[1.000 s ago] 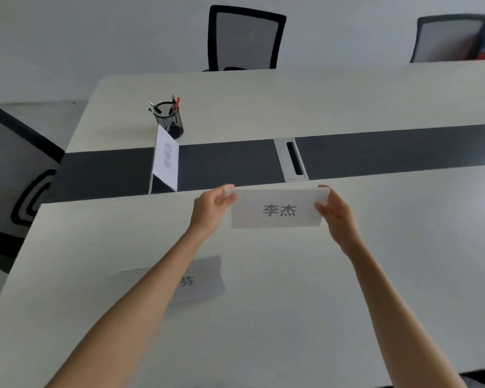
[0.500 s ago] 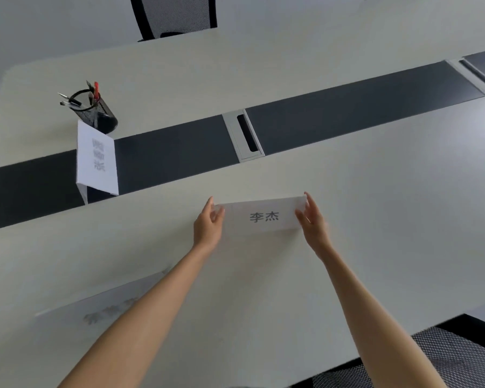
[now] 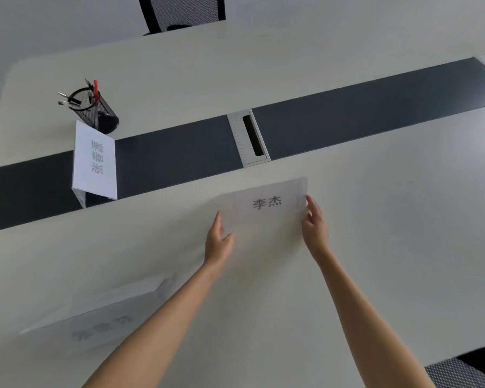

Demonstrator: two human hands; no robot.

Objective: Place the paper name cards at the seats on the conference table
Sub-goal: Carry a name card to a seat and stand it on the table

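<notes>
Head view. The left hand (image 3: 217,242) and right hand (image 3: 315,224) flank a white name card (image 3: 266,204) printed with two dark characters, which sits on the pale table (image 3: 389,219) just on the near side of the dark centre strip (image 3: 361,107). Left fingers (image 3: 217,219) are extended and held close together, the tips at the card's left edge; the thumb lies by its lower left corner. Right fingers (image 3: 312,204) are loosely curled, narrowly parted, the tips touching the card's right edge. Whether either hand actually pinches the paper cannot be told. Both ends of the card look translucent and blurred, so its fold is hard to make out. A second card (image 3: 95,161) stands folded on the strip at left, its text turned sideways, in front of a mesh pen cup (image 3: 95,110). A third card (image 3: 95,317) lies near the left forearm, smeared, its print unreadable. A grommet (image 3: 249,138) interrupts the strip. A chair (image 3: 182,11) beyond the table is cut off by the top edge; another (image 3: 465,371) shows only partly at the lower right corner.
</notes>
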